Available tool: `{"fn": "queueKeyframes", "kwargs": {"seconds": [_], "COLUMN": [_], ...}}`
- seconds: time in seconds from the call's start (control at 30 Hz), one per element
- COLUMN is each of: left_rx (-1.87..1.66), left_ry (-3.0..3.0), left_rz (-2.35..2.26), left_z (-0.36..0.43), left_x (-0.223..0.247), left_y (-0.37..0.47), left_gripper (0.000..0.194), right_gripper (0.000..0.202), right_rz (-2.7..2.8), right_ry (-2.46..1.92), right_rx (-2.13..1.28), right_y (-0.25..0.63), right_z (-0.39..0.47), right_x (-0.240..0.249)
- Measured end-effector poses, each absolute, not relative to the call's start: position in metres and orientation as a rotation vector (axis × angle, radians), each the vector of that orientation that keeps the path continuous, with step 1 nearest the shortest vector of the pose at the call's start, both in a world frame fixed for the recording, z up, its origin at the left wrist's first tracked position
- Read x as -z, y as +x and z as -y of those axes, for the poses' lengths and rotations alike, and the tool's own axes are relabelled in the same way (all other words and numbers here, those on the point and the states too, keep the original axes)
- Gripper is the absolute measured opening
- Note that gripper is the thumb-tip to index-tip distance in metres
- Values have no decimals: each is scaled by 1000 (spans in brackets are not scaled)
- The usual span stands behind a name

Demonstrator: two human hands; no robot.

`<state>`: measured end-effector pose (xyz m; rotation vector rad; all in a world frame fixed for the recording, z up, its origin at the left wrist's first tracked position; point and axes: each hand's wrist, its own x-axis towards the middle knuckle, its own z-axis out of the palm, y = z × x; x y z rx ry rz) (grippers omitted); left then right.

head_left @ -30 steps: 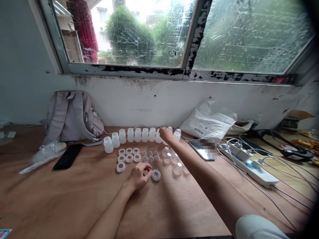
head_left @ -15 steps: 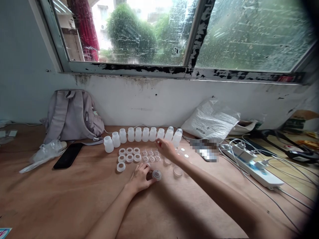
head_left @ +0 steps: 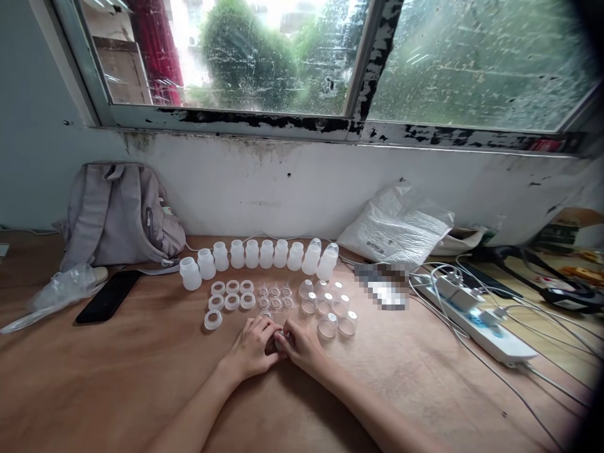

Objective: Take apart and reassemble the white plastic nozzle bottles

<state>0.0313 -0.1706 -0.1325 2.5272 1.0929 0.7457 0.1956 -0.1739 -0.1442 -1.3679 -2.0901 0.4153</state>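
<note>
My left hand [head_left: 252, 347] and my right hand [head_left: 301, 345] meet above the table front, fingers closed round a small translucent bottle collar [head_left: 279, 341]. Most of this part is hidden by my fingers. Just behind them lie clear silicone nipples [head_left: 275, 302] in short rows. To their left are several white collar rings [head_left: 231, 301]; to the right stand several clear domed caps [head_left: 327, 327]. Farther back, frosted baby bottles [head_left: 251, 254] form a curved row. The two rightmost bottles [head_left: 325, 264] wear clear caps, while the others are open at the top.
A grey backpack [head_left: 120, 214], a black phone [head_left: 107, 297] and a plastic bag [head_left: 66, 289] lie left. On the right are a silvery bag [head_left: 396, 223], a blurred-out item [head_left: 384, 286] and a white power strip [head_left: 491, 333] with trailing cables. Wall and window stand behind.
My right hand has come back from near the bottles and joined my left hand at the collar. The domed caps its arm covered now show. The view has shifted slightly.
</note>
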Motion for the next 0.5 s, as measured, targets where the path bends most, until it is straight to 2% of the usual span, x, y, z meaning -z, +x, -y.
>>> {"fn": "queueKeyframes", "kwargs": {"seconds": [0.27,0.5], "left_rx": [-766,-853], "left_ry": [2488,2429], "left_rz": [-1071,-1085], "left_z": [172,171], "left_x": [124,123], "left_y": [33,32], "left_gripper": [26,28], "right_gripper": [30,34], "right_rz": [1946,1828], "right_ry": [-1261,-1160], "right_rx": [-626,-712], "right_y": [199,198], "right_z": [175,173], "right_x": [148,142]}}
